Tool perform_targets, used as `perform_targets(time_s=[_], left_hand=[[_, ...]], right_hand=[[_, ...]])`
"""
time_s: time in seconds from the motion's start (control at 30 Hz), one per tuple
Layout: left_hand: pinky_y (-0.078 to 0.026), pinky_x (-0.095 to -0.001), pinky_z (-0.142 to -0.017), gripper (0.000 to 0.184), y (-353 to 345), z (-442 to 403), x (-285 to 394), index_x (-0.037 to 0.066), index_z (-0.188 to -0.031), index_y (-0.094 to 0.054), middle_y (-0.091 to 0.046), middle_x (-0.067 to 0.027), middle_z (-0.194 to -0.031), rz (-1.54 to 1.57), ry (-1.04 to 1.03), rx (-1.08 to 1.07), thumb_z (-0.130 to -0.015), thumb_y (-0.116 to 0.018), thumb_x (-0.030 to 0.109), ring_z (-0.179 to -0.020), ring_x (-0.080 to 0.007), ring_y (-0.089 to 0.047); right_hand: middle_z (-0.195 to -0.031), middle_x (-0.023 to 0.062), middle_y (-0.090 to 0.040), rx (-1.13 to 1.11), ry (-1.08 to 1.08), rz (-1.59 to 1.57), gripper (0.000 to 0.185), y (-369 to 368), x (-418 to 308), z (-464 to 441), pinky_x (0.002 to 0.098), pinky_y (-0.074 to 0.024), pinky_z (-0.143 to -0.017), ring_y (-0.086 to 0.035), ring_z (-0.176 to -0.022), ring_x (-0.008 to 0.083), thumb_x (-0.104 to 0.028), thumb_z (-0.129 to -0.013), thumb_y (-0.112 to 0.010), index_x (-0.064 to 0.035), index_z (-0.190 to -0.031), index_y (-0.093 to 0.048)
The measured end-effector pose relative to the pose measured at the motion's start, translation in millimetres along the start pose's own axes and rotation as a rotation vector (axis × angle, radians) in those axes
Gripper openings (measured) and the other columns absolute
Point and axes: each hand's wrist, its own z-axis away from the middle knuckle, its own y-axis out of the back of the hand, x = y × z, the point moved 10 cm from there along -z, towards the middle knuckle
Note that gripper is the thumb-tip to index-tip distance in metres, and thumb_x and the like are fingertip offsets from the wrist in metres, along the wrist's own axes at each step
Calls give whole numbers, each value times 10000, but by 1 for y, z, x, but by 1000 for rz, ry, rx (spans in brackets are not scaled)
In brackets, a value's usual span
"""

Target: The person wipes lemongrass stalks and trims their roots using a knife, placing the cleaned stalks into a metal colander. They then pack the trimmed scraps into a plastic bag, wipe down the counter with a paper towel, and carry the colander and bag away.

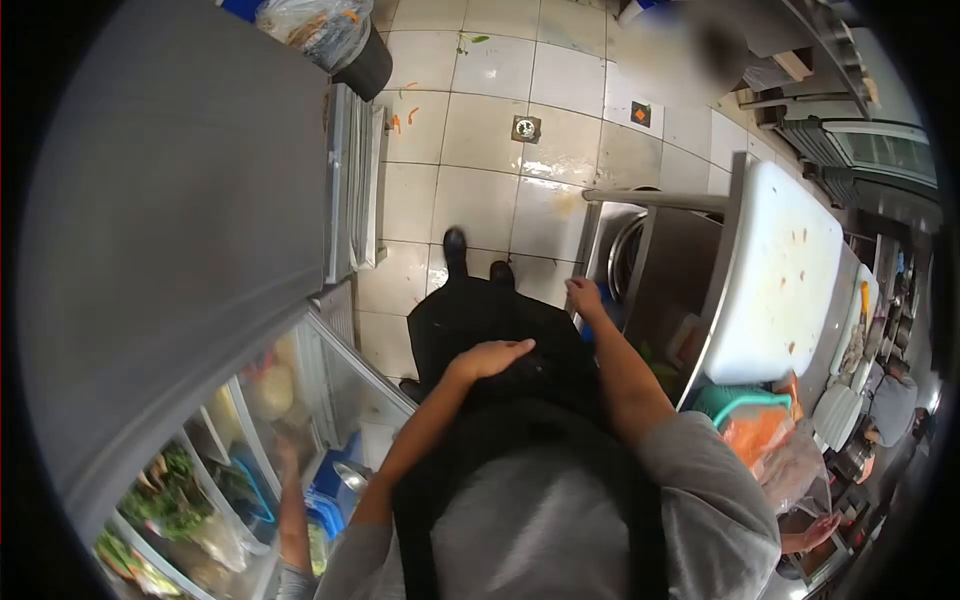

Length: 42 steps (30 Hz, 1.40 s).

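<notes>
Fingers of your left hand lie loose on the apron; your right hand curls, its grip unclear; uncleared scraps dot the cutting board at two o'clock.

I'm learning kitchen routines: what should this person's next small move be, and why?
Probably reach the bare right hand toward the white, rounded rectangular cutting board to clear it: small brownish scraps lie on it, and that hand, apparently empty, is the nearer one; the bare left hand is at the black apron.
</notes>
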Motion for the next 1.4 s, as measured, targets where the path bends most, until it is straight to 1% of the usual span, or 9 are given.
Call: perform_targets(time_s=[0.27, 0.43, 0.87, 1.0, 1.07, 1.2, 1.3, 1.37, 1.4], left_hand=[[-343, -394, -973, 733, 42, -43, 36, 86, -1223, -509, -559, -199, -1140, -178, -1, -200, -852, -231, 653, -1123, -342, -487], [-331, -503, -948, 713, 66, -44, 26, 112, -1270, -458, -538, -219, -1140, -357, 63, -192, -850, -248, 649, -1118, -374, -473], [-314, -560, -934, 718, 129, -98, -9, 129, -1304, -417, -497, -239, -1173, -547, 326, -218, -845, -265, 660, -1137, -393, -446], [-284, -580, -964, 533, 158, -117, 25, 176, -1319, -395, -359, -197, -1327, -383, -29, -43, -918, -287, 510, -1281, -373, -269], [-279, -602, -962, 458, 196, -136, 47, 209, -1310, -407, -251, -135, -1413, -960, -44, 56, -932, -311, 448, -1326, -365, -151], [-366, -457, -944, 704, 308, -144, -241, 25, -1320, -324, -497, -335, -1130, -592, 569, 296, -911, -62, 534, -1066, -419, -505], [-368, -430, -958, 472, 330, -75, -148, 4, -1337, -299, -491, -310, -1171, -531, 474, 175, -924, -323, 231, -1118, -411, -475], [-386, -423, -931, 500, 357, -67, -124, 47, -1328, -341, -502, -280, -1184, -508, 67, 321, -922, -360, 338, -1123, -378, -484], [-317, -521, -941, 671, 363, -51, -117, 63, -1354, -310, -376, -228, -1305, -215, 330, 323, -868, -309, 526, -1212, -378, -363]], right_hand=[[-799, 63, -593, 57, -602, -365, 286, 34, 52, 5, 319, -453, -612, -554, -694, 156, -293, -848, -548, -80, -1037, -581], [-858, 79, -550, 527, -907, -1548, 285, -3, 126, -51, 362, -488, -651, -560, -750, 207, -343, -868, -537, -126, -1052, -522], [-957, 175, -579, 1239, -371, -1990, 447, 35, 305, -188, 405, -561, -681, -602, -872, 311, -319, -850, -576, 55, -1077, -484], [-905, 148, -597, 1278, -633, -2135, 258, -11, 222, -134, 373, -561, -723, -603, -849, 280, -216, -851, -533, 20, -951, -554], [-813, 118, -597, 1336, -668, -2132, 136, -45, 170, -92, 369, -537, -813, -603, -796, 258, -118, -831, -505, 4, -837, -563], [-856, 192, -565, 920, -732, -2044, 124, -98, 105, -50, 409, -551, -802, -570, -786, 263, 4, -786, -496, 81, -880, -521], [-828, 159, -520, 553, -954, -2185, 76, -78, 7, -35, 427, -531, -835, -559, -811, 276, 26, -788, -459, 66, -852, -471], [-894, 157, -530, 491, -817, -2098, 119, -45, -30, -27, 417, -534, -809, -567, -870, 279, -4, -807, -460, 50, -911, -480], [-964, 165, -537, 427, -791, -1942, 150, -28, -45, -22, 411, -533, -800, -567, -908, 279, -15, -814, -456, 45, -949, -483]])
